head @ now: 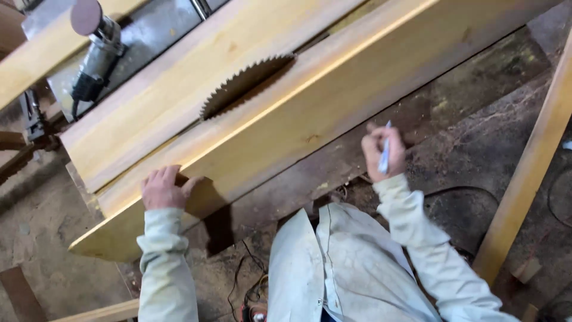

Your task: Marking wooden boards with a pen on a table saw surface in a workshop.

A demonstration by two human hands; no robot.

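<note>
Sawdust-covered floor (47, 238) is seen below. Left hand (162, 188) is laid flat, fingers apart, on a plank (286, 125) near the saw blade (244, 83); right hand (381, 152) is clamped on a pen (385, 154).

Left hand (162, 188): palm down, fingers spread flat, thumb angled out to the side, forearm extended forward in a pale sleeve. Right hand (381, 154): raised, fingers curled into a closed grip, elbow bent.

planks (333, 101): 2 | saw blade (244, 83): 1 | pen (385, 156): 1 | router (95, 53): 1
</note>
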